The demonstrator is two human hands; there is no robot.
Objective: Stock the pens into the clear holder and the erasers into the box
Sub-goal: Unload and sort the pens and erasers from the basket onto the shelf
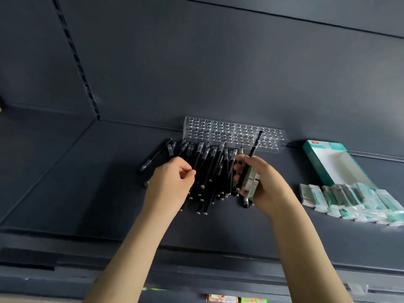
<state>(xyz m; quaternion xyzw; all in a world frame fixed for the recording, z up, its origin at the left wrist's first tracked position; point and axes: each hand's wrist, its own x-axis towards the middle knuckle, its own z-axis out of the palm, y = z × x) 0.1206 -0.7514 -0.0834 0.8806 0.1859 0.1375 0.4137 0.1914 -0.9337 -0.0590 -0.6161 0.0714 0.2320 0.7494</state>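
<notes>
Foreground: two bare forearms (135, 248) reach up onto a dark shelf (87, 182).

R hand (262, 184) is closed round two loads at once: a small stack of held erasers (251, 182) against the palm, and one held pen (254, 149) pinched upright. The pen's far end lies over the right part of the clear holder (218, 132), which stands at the back wall; whether it sits in a hole cannot be told.

L hand (172, 182) is over the pen pile (209, 171), fingers curled, thumb near index. Whether it pinches a pen cannot be told.

A stray pen (154, 156) lies left of the pile. At right, the box (334, 162) lies open w/ loose erasers (349, 202) just in front.

Risks (est.):
- R hand is overloaded, so steering the pen may loosen the erasers and drop them among the pens.
- A pen off-axis to its hole may skid across the top or nudge the light holder.
- L hand may roll the pile fwd.
</notes>
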